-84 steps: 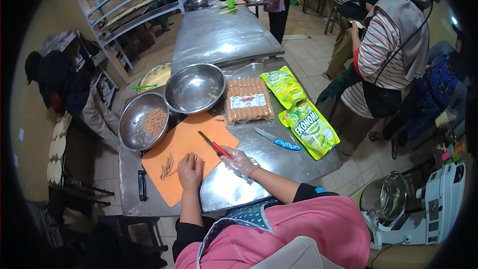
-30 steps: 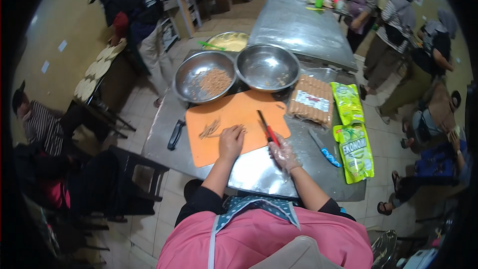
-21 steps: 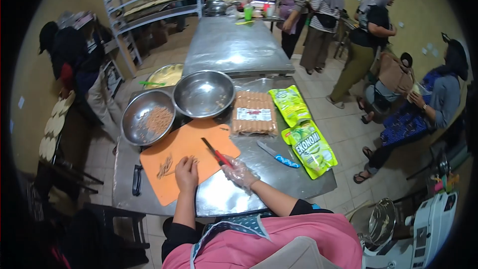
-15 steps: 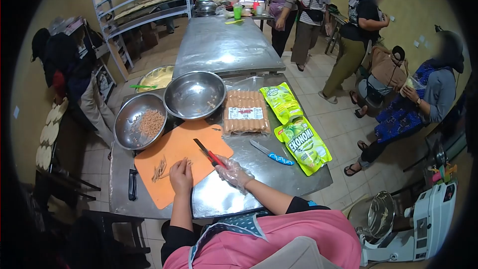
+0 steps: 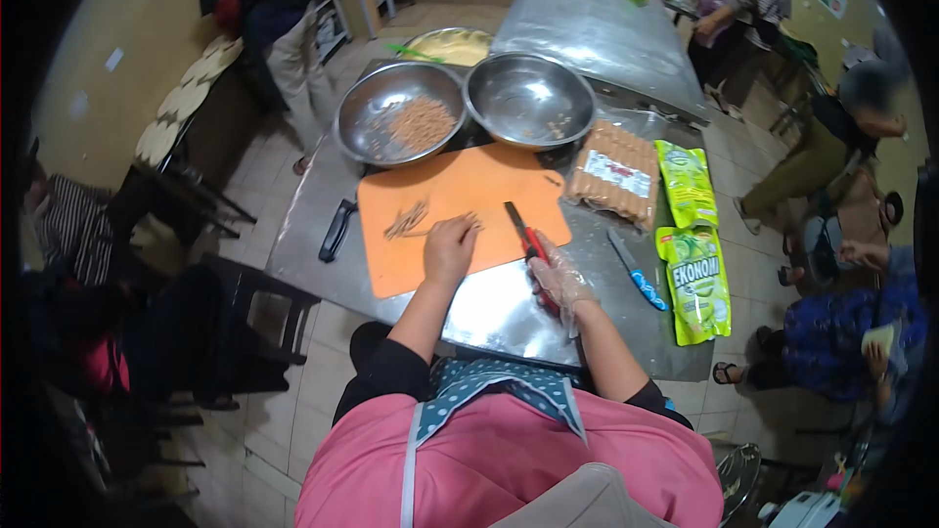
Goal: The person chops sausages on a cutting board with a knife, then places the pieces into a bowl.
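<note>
My left hand [image 5: 451,246] is bare and closed, resting on the orange cutting board [image 5: 509,173]. Thin brownish strips [image 5: 476,223] show at its fingertips, and a loose pile of dark strips [image 5: 406,222] lies to its left. In a clear plastic glove, my right hand [image 5: 562,279] grips the red handle of a knife [image 5: 518,222]. The dark blade points away from me over the board's right side. Right of this hand, a second knife [image 5: 638,272] with a blue-and-white patterned handle lies on the metal table [image 5: 509,318].
Behind the board stand a steel bowl of chopped orange-brown pieces [image 5: 421,125] and a steel bowl with scraps [image 5: 528,98]. Packed sausages [image 5: 616,171] and green pouches [image 5: 696,284] lie at the right. A black-handled object [image 5: 337,231] lies left. People stand and sit around.
The view has tilted down and swung, so the table appears shifted to the right. My left hand stays at the strips, and my right hand still holds the red-handled knife beside the board.
</note>
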`<action>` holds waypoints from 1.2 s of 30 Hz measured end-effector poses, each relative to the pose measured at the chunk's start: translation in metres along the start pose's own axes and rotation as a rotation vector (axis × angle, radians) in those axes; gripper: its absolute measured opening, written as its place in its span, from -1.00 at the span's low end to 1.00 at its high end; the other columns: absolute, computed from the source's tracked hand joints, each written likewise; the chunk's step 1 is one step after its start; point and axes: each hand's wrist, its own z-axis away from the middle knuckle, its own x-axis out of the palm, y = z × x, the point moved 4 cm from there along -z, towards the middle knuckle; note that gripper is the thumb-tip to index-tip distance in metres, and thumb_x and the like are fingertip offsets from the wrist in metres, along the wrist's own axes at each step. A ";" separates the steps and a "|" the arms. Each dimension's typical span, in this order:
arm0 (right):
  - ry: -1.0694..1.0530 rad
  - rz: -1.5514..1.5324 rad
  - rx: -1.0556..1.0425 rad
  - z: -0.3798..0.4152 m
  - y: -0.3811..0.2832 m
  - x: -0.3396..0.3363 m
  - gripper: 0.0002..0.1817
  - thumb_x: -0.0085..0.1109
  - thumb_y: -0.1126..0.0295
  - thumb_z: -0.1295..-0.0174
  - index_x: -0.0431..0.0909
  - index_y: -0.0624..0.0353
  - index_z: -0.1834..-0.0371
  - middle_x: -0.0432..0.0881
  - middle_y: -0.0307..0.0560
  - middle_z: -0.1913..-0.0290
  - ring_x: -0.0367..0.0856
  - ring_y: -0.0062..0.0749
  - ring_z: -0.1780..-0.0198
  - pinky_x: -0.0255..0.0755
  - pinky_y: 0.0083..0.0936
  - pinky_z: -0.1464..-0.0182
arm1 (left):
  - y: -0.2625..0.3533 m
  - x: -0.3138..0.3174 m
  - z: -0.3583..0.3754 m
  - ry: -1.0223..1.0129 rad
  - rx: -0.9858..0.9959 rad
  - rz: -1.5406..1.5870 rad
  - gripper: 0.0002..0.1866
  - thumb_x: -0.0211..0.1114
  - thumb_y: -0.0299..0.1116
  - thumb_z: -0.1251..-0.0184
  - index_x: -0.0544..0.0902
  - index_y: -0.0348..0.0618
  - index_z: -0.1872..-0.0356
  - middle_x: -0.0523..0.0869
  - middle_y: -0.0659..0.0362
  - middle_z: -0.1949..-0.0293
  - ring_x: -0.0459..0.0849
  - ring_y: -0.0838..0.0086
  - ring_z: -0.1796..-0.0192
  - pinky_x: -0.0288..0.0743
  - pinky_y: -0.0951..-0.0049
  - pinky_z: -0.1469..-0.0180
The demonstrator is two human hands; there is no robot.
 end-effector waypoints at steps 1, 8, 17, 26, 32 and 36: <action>-0.024 0.008 0.004 -0.004 0.006 0.002 -0.39 -0.03 0.32 -0.24 0.07 -0.17 -0.39 0.47 -0.11 0.35 0.49 -0.45 0.43 0.48 -0.45 0.41 | 0.001 -0.001 -0.001 -0.010 0.003 0.009 -0.85 0.26 -0.45 -0.03 0.63 -0.25 0.35 0.67 0.03 0.29 0.59 0.15 0.22 0.46 0.27 0.11; 0.112 0.601 -0.359 0.001 -0.010 0.018 -0.41 -0.04 0.34 -0.20 0.13 -0.07 -0.35 0.48 0.28 0.04 0.51 0.06 0.02 0.34 -0.24 -0.04 | 0.007 -0.004 -0.004 -0.040 -0.030 0.019 -0.86 0.25 -0.45 -0.03 0.63 -0.26 0.37 0.66 0.04 0.31 0.57 0.15 0.20 0.44 0.28 0.09; 0.186 0.810 -0.575 -0.004 -0.011 0.038 -0.44 -0.08 0.34 -0.24 0.08 -0.04 -0.33 0.45 0.34 0.23 0.52 0.21 0.24 0.41 -0.05 0.21 | 0.004 -0.002 -0.005 -0.056 0.019 0.002 -0.88 0.28 -0.46 0.03 0.61 -0.27 0.44 0.66 0.06 0.35 0.57 0.17 0.29 0.45 0.28 0.17; 0.206 0.973 -0.523 0.004 -0.011 0.045 -0.39 -0.04 0.45 -0.19 0.12 -0.08 -0.35 0.43 0.25 0.30 0.52 0.10 0.32 0.43 -0.12 0.30 | 0.007 0.003 -0.004 -0.033 0.058 -0.067 -0.93 0.21 -0.46 -0.04 0.58 -0.22 0.45 0.61 0.11 0.37 0.51 0.19 0.27 0.41 0.27 0.18; 0.229 1.024 -0.521 0.008 -0.015 0.046 -0.40 -0.05 0.45 -0.19 0.13 -0.10 -0.34 0.43 0.23 0.30 0.54 0.09 0.37 0.45 -0.14 0.33 | 0.008 0.002 -0.005 -0.052 0.036 -0.090 -0.92 0.23 -0.47 -0.01 0.58 -0.21 0.43 0.60 0.09 0.38 0.50 0.18 0.30 0.42 0.27 0.20; 0.159 1.061 -0.472 0.005 -0.020 0.048 -0.33 -0.06 0.51 -0.14 0.05 -0.09 -0.37 0.44 0.24 0.27 0.56 0.11 0.31 0.46 -0.12 0.28 | 0.006 0.003 -0.005 -0.027 0.036 -0.063 -0.92 0.25 -0.49 0.02 0.59 -0.23 0.46 0.62 0.07 0.39 0.51 0.16 0.31 0.41 0.26 0.22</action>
